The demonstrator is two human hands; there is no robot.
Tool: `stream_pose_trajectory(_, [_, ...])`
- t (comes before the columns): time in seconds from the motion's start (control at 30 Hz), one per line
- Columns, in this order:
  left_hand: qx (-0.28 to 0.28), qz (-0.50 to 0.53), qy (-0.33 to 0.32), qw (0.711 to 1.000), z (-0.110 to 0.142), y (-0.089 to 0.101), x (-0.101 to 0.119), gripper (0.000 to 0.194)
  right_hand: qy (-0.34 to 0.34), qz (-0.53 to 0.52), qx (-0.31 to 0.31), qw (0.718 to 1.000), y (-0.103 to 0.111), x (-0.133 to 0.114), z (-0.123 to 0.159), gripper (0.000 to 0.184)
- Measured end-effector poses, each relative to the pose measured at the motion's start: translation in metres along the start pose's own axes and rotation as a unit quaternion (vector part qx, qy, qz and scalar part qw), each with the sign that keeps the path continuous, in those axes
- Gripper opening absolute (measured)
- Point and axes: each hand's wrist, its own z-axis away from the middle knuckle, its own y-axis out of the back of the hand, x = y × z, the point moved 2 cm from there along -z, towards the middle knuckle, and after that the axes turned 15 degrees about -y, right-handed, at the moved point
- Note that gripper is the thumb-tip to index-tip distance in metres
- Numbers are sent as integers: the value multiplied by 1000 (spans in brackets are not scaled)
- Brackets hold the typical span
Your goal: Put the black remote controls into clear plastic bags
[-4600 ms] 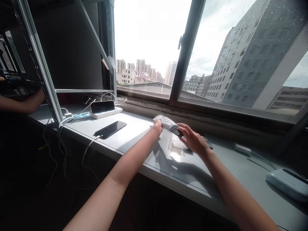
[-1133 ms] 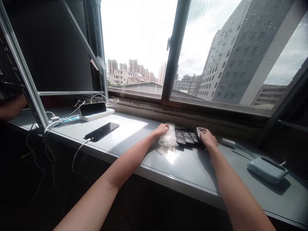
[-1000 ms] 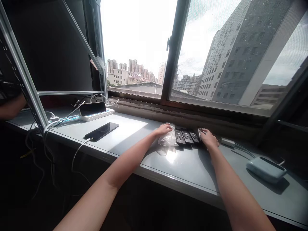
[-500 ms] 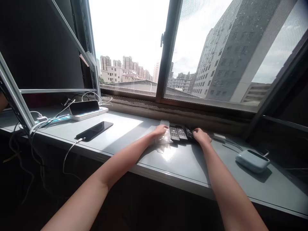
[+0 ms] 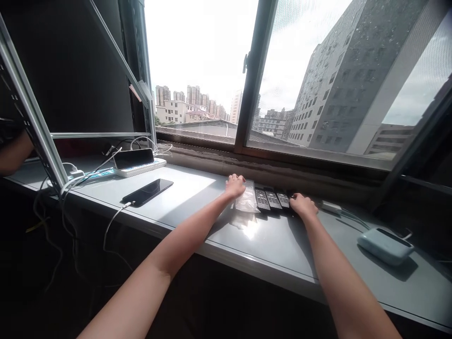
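Note:
Several black remote controls (image 5: 272,199) lie side by side on the grey ledge (image 5: 268,245) under the window. A clear plastic bag (image 5: 246,203) lies flat just left of them. My left hand (image 5: 234,186) rests on the bag's left edge, fingers bent down onto it. My right hand (image 5: 302,205) covers the right end of the row of remotes, fingers curled over the outermost one, which is mostly hidden.
A black phone (image 5: 147,192) on a white cable lies to the left, with a white power strip (image 5: 138,166) and a second phone behind it. A pale blue device (image 5: 384,245) sits at the right. Another person's arm (image 5: 12,153) shows at far left beside a metal rack (image 5: 33,123).
The remote once held above the bag now lies in a row with the others. My left hand slid to the bag's left edge and flattened it; my right hand stays on the rightmost remote.

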Motion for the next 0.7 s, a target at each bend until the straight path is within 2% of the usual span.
stream_pose_trajectory(0.07, [-32,-66,29,997,2,9,-5,37,-2,3,3,1000,-1,0,-1,52])
stream_pose_trajectory(0.13, [-101,-73,57,991,2,14,-13,32,-3,6,3,1000,-1,1,-2,52])
stream_pose_trajectory(0.2, [-163,-26,61,984,2,14,-21,32,-2,7,-3,1000,-2,1,-3,51])
stream_pose_trajectory(0.27, [-193,33,49,980,0,12,-27,34,-3,5,-4,1000,-3,1,-4,51])
stream_pose_trajectory(0.37, [-162,104,34,981,-5,8,-31,33,-6,0,2,1000,-3,1,-6,51])
stream_pose_trajectory(0.53, [-47,230,62,970,-9,-2,-33,34,-17,4,21,1000,-4,2,-8,43])
stream_pose_trajectory(0.7, [-7,257,71,964,-8,-16,-30,29,-9,7,36,999,-6,1,-9,43])
